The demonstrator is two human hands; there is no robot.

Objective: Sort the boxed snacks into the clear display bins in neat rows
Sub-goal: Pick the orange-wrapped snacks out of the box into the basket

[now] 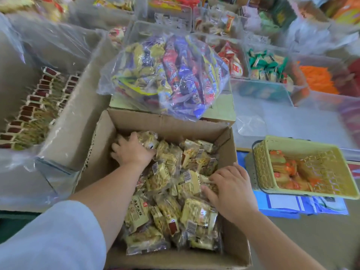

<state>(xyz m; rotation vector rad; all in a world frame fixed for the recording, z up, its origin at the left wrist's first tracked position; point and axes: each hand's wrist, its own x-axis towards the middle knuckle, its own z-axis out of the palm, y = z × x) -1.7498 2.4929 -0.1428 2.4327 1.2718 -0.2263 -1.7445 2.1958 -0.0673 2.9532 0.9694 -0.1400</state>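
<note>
An open cardboard box [136,119] in front of me holds several yellow wrapped snack packets [196,217] in a loose heap. My left hand [132,151] reaches into the far left of the box, its fingers curled round a packet [148,138] at the back. My right hand [231,190] lies on the packets at the right side, fingers curled onto one packet [190,182]. To the left, a clear display bin [64,125] holds neat rows of yellow packets with dark red ends [33,112].
A clear bag of mixed purple, red and yellow snacks [171,75] sits on a closed carton behind the box. A yellow plastic basket [292,145] with orange packets stands at the right. More clear bins with green, red and orange snacks [268,65] line the back.
</note>
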